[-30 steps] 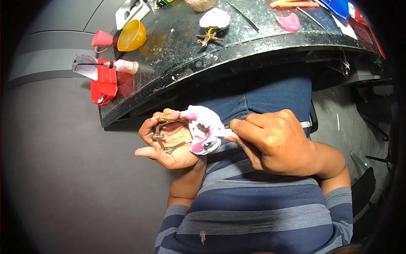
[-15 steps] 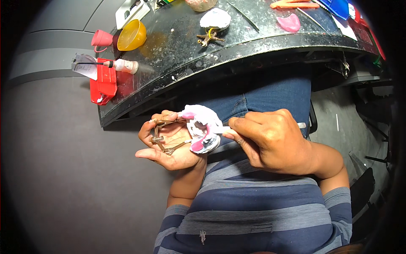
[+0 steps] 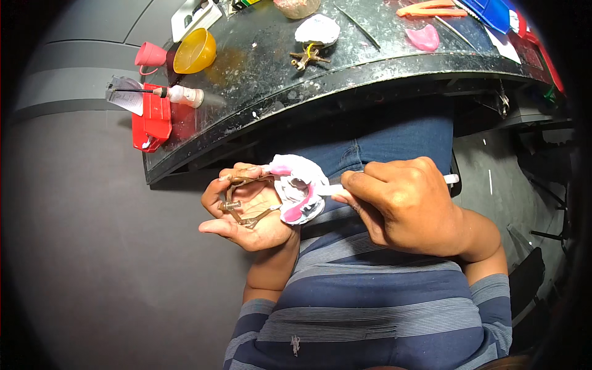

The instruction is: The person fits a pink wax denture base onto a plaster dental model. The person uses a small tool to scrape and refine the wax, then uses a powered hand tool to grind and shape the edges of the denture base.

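Note:
My left hand (image 3: 250,213) is cupped palm up under a brass-coloured dental articulator (image 3: 235,205), its fingers against the frame. Joined to the frame is a white plaster dental cast (image 3: 297,169) with a curved band of pink wax (image 3: 300,211) along it. My right hand (image 3: 407,200) is closed around a spatula-like tool with a white handle (image 3: 453,179). The flat pale blade (image 3: 333,190) reaches to the right edge of the cast; its tip is hard to make out. Both hands are above my lap, in front of the bench.
On the dark, stained bench (image 3: 259,74) stand a yellow bowl (image 3: 195,51), a pink cup (image 3: 150,55) and a red tray (image 3: 152,120) with a small bottle (image 3: 185,95) beside it. Another plaster cast (image 3: 317,29) on brass hardware, a pink wax piece (image 3: 423,38) and thin tools lie farther back.
My right hand has shifted slightly right and the tool's handle end sticks out farther behind it. The cast has turned a little in my left hand, showing more of the pink wax.

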`<state>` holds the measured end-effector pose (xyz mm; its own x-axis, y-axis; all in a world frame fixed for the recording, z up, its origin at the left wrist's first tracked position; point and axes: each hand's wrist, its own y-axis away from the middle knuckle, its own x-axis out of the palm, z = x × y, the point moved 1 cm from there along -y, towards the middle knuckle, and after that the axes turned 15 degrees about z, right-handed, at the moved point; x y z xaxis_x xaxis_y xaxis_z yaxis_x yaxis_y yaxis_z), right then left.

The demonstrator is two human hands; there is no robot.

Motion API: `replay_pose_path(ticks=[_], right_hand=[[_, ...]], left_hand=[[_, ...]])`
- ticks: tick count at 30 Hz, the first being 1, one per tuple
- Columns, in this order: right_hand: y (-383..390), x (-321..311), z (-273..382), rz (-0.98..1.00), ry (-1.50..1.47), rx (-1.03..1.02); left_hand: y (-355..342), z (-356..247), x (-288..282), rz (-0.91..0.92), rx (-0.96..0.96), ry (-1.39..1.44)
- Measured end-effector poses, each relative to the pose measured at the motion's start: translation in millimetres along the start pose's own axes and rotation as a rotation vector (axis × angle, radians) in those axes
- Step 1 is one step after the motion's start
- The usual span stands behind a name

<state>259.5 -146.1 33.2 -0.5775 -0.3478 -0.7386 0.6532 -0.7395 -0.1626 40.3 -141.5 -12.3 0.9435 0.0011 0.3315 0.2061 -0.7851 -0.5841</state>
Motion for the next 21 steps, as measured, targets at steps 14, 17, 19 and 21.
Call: replay_pose_path(ticks=[14,17,19,21], right_hand=[[-2.9,-4.7,-2.3,-0.001,0.102,0.027],[-4.0,-3.3,-1.7,-0.023,0.082,0.012],[-4.2,-3.8,-0.4,-0.033,0.074,0.017],[-3.6,-1.9,-0.8,-0.038,0.079,0.020]], left_hand=[[-2.8,4.4,0.9,-0.038,0.010,0.044],[-4.6,2.4,2.6,-0.028,0.005,0.057],[-4.6,2.9,2.2,-0.026,0.007,0.061],[-3.9,4.0,1.9,-0.024,0.007,0.067]])
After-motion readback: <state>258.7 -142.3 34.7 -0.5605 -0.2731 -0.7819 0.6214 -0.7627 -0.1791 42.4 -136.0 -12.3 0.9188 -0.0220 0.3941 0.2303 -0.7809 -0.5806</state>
